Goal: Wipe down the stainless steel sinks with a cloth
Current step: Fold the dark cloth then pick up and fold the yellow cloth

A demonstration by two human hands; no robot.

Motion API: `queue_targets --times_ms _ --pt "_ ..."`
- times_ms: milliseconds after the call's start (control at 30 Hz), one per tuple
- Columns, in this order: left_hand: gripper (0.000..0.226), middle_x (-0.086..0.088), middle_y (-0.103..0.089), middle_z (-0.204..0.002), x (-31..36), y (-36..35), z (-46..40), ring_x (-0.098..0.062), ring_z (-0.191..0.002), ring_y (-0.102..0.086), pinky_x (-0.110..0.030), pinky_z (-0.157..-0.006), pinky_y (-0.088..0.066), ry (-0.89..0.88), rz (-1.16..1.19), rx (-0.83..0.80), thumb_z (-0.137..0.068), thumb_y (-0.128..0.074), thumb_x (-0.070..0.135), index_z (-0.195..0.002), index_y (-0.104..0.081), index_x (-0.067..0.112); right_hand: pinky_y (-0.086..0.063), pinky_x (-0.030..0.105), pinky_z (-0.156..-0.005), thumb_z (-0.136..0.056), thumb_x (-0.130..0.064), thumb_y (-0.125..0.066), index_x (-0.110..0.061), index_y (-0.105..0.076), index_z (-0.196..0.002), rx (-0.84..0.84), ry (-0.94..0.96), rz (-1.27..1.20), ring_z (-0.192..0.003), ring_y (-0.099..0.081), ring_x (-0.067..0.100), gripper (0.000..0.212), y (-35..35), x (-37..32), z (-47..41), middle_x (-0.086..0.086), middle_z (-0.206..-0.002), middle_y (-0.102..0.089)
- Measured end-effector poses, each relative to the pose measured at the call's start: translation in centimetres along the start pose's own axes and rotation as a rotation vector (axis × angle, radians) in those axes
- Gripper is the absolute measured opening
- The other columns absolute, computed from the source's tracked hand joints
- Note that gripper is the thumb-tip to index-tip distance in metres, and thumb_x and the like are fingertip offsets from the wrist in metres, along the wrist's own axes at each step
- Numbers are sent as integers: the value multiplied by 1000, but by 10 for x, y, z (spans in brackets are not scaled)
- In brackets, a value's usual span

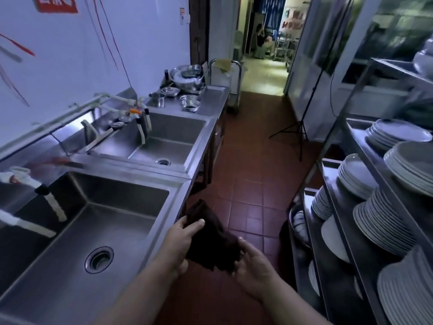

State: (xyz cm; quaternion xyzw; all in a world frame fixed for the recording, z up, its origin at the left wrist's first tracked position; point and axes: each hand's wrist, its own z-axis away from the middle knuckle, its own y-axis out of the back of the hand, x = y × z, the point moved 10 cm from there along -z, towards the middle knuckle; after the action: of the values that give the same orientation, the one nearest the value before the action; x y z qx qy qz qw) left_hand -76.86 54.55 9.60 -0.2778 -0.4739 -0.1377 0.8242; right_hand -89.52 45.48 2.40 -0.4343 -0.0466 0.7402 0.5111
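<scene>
A dark brown cloth point(210, 240) hangs between my two hands, just off the front edge of the near stainless steel sink point(131, 191). My left hand point(180, 245) pinches the cloth's upper left part with thumb on top. My right hand point(255, 270) grips its lower right edge. A second sink point(178, 123) lies farther along the same counter. Both basins are dry-looking, each with a round drain, and white taps reach over them from the back wall.
Metal bowls and cups point(187, 76) stand on the counter past the far sink. A steel rack point(351, 207) with stacked plates point(384, 221) lines the right side. The red tiled floor point(253, 160) forms a narrow aisle. A tripod point(297, 130) stands by the doorway; a person sits beyond it.
</scene>
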Motion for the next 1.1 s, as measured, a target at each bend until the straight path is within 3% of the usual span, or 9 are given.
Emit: queue_targets --times_ms 133,333,433,533,633,733,867,967,1100 --pt "14 -21 -70 -98 10 -38 -69 -37 -94 -66 -48 -87 -53 -9 -61 -27 -88 -60 8 -101 -66 7 -50 34 -69 -77 -28 -60 -1 -75 -89 -9 -79 57 -75 -68 27 33 5 -37 -61 16 -89 -71" --pt "11 -6 -75 -77 36 -103 -185 -16 -70 -71 -22 -55 -55 -71 -28 11 -91 -56 10 -91 -67 9 -57 32 -62 -90 -38 -51 -2 -73 -104 -205 -194 41 -90 -70 31 44 -10 -116 -167 20 -106 -70" --pt "17 -8 -74 -88 59 -135 -242 -19 -80 -71 -23 -60 -55 -79 -6 49 -93 -53 15 -102 -65 8 -56 39 -72 -92 -47 -49 -6 -66 -118 -338 -207 -7 -103 -66 34 52 -25 -177 -212 21 -122 -63" --pt "22 -9 -73 -98 84 -152 -289 -22 -93 -69 -31 -77 -55 -122 41 118 -94 -53 20 -109 -64 9 -48 45 -94 -93 -40 -55 -2 -56 -129 -482 -186 52 -121 -54 36 53 -44 -247 -249 23 -134 -52" --pt "20 -8 -73 -101 97 -149 -326 -24 -97 -68 -41 -91 -51 -142 86 216 -93 -55 18 -108 -65 11 -56 41 -76 -87 -26 -60 -1 -66 -116 -408 -120 183 -105 -64 37 39 -49 -308 -298 24 -119 -63" --pt "17 -14 -74 -90 96 -132 -360 -29 -86 -70 -41 -83 -54 -112 106 354 -88 -61 10 -102 -66 4 -58 36 -63 -87 -15 -60 -1 -67 -106 -282 -1 296 -91 -69 37 26 -55 -356 -348 25 -104 -69" --pt "6 -14 -74 -77 102 -124 -419 -22 -65 -71 -24 -48 -53 -83 131 415 -81 -68 7 -87 -69 7 -58 37 -71 -93 -19 -57 -7 -66 -106 -226 95 460 -90 -71 31 20 -79 -398 -404 16 -98 -73" --pt "10 -12 -74 -78 113 -120 -478 -22 -69 -72 -26 -53 -53 -73 129 433 -80 -71 10 -89 -68 7 -56 40 -84 -95 -20 -54 -10 -68 -104 -204 128 537 -90 -71 27 20 -98 -429 -450 13 -96 -74" --pt "11 -12 -74 -76 134 -110 -572 -24 -71 -71 -29 -60 -53 -53 133 451 -80 -71 12 -87 -67 3 -52 25 -53 -92 -3 -47 -4 -70 -93 -194 147 612 -68 -70 22 23 -124 -476 -518 13 -81 -73"
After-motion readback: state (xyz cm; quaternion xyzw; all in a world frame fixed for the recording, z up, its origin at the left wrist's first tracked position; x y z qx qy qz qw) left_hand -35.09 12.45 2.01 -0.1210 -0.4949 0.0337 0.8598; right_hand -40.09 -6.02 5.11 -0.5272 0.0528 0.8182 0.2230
